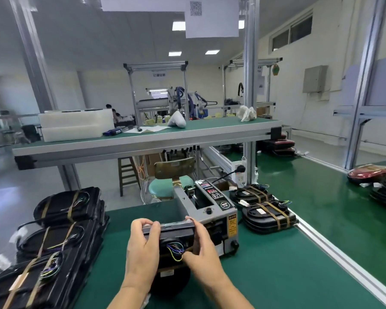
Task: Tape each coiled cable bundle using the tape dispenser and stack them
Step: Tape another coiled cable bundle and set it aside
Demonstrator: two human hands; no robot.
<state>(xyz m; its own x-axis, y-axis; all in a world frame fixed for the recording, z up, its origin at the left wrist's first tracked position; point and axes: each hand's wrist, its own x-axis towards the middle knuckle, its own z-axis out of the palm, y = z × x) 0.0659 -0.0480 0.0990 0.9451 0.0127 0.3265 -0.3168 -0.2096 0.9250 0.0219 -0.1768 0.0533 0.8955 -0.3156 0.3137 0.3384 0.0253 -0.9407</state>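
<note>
Sits at lower centre of the frame, stood on edge just in front of the grey box-shaped tape dispenser (216, 211): a black coiled cable bundle (173, 236) with loose coloured wire ends. Curled round its left end, thumb over the top edge: the left hand (143, 246). Curled round its right end, fingertips pinching near the wire ends: the right hand (202, 248).

Looks fairly light but floppy, with springy loops likely to fan open unless squeezed flat. Best held across the coil's thickness at both ends, as now, leaving the middle bare for tape. Better not to pull on the thin coloured wires, probably fragile. Smooth jacket, perhaps slippery.

At the left of the frame, close beside the left wrist and leaving little slack: a tall stack of taped black bundles (60, 230) bound with brown strips. Right of the dispenser, near the aluminium edge rail (343, 259): two more taped bundles (264, 208). At lower right, the widest room for turning the bundle: open green bench mat (276, 282). Hidden behind the wrists and blurred: the bundle's lower part.
</note>
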